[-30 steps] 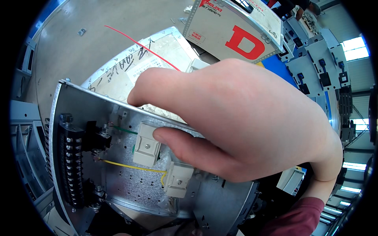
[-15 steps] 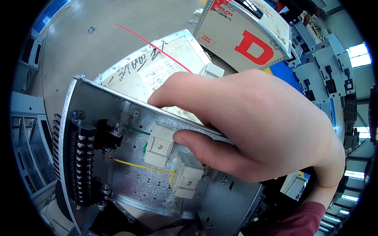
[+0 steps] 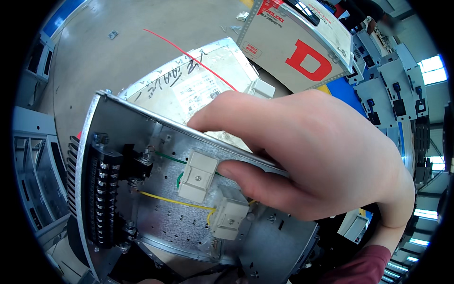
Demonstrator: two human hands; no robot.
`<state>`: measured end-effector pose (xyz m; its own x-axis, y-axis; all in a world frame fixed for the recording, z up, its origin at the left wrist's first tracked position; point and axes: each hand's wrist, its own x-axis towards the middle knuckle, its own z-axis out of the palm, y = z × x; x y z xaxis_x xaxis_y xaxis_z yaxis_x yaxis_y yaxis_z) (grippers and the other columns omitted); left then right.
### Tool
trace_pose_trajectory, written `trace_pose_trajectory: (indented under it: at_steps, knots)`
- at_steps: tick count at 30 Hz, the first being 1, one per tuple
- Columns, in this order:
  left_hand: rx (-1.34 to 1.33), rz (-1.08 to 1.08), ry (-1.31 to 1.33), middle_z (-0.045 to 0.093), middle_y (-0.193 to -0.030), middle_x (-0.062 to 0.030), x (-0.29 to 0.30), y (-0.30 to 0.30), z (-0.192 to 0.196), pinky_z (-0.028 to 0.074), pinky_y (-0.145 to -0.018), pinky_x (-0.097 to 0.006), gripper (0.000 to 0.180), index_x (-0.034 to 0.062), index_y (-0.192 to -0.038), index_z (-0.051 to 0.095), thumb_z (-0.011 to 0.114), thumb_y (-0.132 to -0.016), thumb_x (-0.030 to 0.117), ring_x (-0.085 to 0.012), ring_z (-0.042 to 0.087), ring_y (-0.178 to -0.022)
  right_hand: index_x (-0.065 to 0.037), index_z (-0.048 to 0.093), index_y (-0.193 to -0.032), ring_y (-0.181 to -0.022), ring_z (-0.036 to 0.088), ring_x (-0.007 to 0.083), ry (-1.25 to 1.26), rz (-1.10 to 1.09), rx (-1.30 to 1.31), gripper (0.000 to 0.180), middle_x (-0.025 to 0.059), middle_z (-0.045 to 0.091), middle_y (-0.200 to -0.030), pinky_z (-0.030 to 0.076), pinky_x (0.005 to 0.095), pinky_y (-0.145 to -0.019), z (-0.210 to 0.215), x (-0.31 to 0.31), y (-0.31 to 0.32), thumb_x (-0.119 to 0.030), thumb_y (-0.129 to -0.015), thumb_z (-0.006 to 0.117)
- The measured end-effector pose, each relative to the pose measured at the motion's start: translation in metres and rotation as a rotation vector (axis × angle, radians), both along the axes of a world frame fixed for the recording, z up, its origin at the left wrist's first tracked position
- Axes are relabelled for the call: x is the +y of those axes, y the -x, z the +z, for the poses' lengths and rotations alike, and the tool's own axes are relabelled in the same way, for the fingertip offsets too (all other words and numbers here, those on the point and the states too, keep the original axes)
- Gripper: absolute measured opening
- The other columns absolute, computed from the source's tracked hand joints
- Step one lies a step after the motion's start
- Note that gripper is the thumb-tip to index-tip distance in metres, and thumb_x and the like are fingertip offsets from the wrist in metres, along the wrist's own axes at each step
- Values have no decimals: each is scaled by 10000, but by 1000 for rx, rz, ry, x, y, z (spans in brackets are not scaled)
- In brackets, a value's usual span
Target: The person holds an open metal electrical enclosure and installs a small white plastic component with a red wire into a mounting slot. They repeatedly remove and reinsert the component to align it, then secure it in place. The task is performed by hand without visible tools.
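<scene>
My right hand (image 3: 307,146) comes in from the right and is closed over the upper rim of a tilted open metal chassis (image 3: 165,222). Its forefinger lies outside the rim and its thumb inside, close to a white ceramic-looking block (image 3: 198,177). A second white block (image 3: 229,215) sits below it. Green wire (image 3: 170,157) and yellow wire (image 3: 175,199) run from the blocks toward a black screw terminal strip (image 3: 105,199) on the left wall. A red wire (image 3: 189,56) disappears behind my hand. A sliver of skin, perhaps my left hand (image 3: 150,281), shows at the lower edge; its fingers are hidden.
Beyond the chassis lies a white carton (image 3: 189,90) with handwriting and a label. A larger box (image 3: 293,47) with a big red mark stands farther back, a dark device (image 3: 302,12) on top. Metal cabinets (image 3: 35,125) line the left; panels (image 3: 390,94) stand right.
The whole view has shifted slightly, so the chassis and boxes appear a little farther right and lower. My right hand keeps its hold on the chassis rim.
</scene>
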<state>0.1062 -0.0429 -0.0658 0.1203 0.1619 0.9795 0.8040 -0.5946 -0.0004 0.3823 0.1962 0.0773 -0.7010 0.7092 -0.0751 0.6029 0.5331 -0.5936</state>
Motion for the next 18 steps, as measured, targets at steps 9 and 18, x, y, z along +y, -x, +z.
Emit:
trace_pose_trajectory:
  at_steps: [9, 18]
  knots:
    - [5, 119, 74, 616, -707, 209, -12, -6, 10, 376, -925, -290, 233, 237, -775, 557, 602, -1000, 196, 17, 558, -691, -145, 657, -1423, -631, 662, 264, 95, 27, -162, 524, 56, 706, -821, 490, 360, -584, 3, 5, -4, -82, -919, 787]
    - [-75, 32, 34, 653, -768, 219, -3, -10, 4, 358, -973, -300, 143, 265, -844, 577, 624, -978, 276, 16, 573, -768, -119, 649, -1443, -596, 626, 235, 104, 40, -68, 535, 52, 659, -763, 450, 353, -563, 0, 6, -7, -55, -928, 778]
